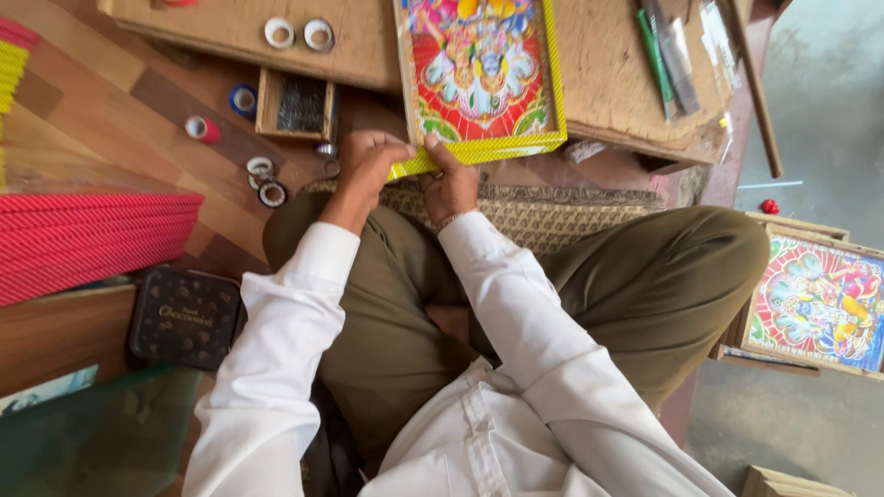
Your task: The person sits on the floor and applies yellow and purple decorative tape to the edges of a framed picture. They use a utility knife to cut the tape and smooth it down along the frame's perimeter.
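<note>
A colourful picture with a yellow-green border (479, 74) lies on a low wooden board (608, 83) in front of me. My left hand (368, 161) grips its near left corner, thumb on the border. My right hand (451, 184) presses on the near edge just beside it, thumb up on the yellow strip. Both arms wear white sleeves. I sit cross-legged in olive trousers on a patterned mat (552, 212).
Tape rolls (261, 180) and a small wooden tray of nails (299, 104) lie at the left. A red and yellow bundle (83, 235) and a dark tin box (184, 317) sit further left. Another framed picture (815, 299) lies at the right. Packets (677, 55) rest on the board.
</note>
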Demonstrator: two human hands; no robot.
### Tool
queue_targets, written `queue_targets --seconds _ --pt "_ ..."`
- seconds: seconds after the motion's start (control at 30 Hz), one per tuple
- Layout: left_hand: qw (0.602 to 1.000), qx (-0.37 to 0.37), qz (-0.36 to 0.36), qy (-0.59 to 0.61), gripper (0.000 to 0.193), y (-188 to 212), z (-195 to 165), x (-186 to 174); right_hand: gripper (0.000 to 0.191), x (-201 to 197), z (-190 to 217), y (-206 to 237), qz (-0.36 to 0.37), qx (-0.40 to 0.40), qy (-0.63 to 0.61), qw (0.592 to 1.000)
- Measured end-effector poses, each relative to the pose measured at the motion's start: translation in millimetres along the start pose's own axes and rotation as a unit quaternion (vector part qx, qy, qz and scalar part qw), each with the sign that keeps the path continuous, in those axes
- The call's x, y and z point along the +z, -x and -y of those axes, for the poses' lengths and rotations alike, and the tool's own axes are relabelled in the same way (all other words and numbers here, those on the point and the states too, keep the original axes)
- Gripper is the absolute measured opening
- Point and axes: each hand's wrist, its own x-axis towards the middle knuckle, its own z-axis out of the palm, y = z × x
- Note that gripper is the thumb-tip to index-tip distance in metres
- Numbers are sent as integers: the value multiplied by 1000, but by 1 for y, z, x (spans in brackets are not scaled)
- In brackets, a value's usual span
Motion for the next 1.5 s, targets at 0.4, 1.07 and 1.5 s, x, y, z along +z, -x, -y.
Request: queue_targets --seconds 0.4,1.07,1.5 --pt "997 -26 -36 58 12 38 -21 33 27 13 31 28 -49 -28 41 998" --pt "771 514 -210 -314 115 81 -157 83 37 34 321 116 194 -230 769 564" --pt "895 349 -187 -205 49 87 -79 61 38 71 304 65 352 -216 873 260"
